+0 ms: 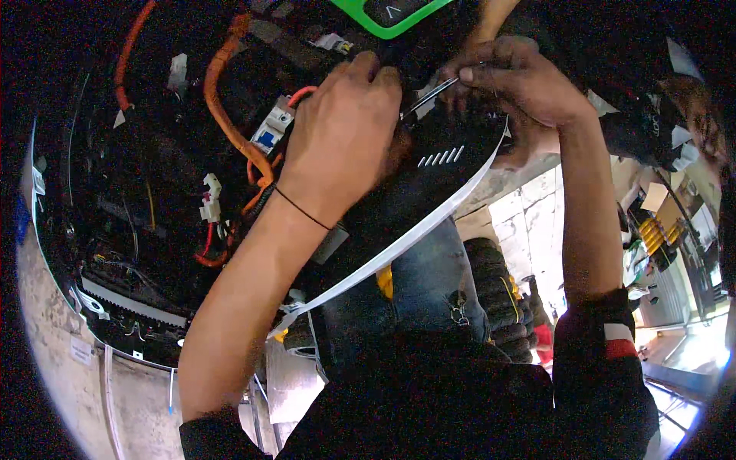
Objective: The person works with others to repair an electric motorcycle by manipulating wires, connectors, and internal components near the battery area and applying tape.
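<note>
My right hand (517, 80) is closed, its thumb and fingers pinching one end of a thin shiny metal rod (432, 97). The rod slants down to the left, and its lower end comes close to my left hand (349, 126). That hand is curled closed over the dark engine bay, with a black band at its wrist. What its fingers hold, if anything, is hidden. Just left of it lie a white-and-blue electrical connector (270, 130) and a thick orange cable (222, 107). Another person's forearm (494, 19) reaches in from above, with the hand partly behind my right hand.
The vehicle's pale body edge (414, 238) curves below my hands. A white connector (211, 199) on a red wire sits at left, and a green-framed device (391, 23) at the top. Stacked tyres (498, 295) stand on the floor beyond my legs.
</note>
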Motion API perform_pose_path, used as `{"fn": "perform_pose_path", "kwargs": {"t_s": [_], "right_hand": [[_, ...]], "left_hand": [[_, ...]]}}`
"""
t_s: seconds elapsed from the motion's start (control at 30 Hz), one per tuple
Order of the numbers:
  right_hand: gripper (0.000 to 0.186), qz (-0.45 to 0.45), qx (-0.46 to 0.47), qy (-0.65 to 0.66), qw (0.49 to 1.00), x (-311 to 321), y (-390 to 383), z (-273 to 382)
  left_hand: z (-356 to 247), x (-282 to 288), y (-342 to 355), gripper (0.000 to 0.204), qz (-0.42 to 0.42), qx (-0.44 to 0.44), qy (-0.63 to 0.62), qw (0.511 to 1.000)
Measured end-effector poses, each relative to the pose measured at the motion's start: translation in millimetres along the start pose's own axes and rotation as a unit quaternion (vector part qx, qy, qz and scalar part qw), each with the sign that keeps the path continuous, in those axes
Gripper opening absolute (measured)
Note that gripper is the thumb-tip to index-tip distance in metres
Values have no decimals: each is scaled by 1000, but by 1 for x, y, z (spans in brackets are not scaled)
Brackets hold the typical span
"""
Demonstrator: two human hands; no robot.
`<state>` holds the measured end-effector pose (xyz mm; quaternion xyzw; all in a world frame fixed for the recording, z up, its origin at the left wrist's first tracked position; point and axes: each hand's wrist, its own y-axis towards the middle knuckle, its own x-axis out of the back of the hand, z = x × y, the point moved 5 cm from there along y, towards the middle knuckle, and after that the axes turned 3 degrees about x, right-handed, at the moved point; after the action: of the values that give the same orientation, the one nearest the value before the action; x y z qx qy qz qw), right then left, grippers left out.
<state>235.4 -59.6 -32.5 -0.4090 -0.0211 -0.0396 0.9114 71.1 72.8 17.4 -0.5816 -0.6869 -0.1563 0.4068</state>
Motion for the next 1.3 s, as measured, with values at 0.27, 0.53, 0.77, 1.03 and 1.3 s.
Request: {"fn": "perform_pose_path", "kwargs": {"t_s": [0.27,0.53,0.77,1.03,1.3], "right_hand": [[28,77,-60,231,968,-7,13,-31],[27,7,-31,147,989,-2,-3,-13],[30,-165,256,-352,885,-108,-92,105],[29,-110,248,-179,946,-92,-79,99],[27,-74,67,55,994,-26,-55,48]], "left_hand": [[-4,0,3,32,54,11,20,998],[-9,-2,6,32,57,3,32,998],[1,-6,0,20,39,-25,44,998],[0,-3,2,20,62,-36,32,997],[2,-7,-1,36,57,-32,38,997]]}}
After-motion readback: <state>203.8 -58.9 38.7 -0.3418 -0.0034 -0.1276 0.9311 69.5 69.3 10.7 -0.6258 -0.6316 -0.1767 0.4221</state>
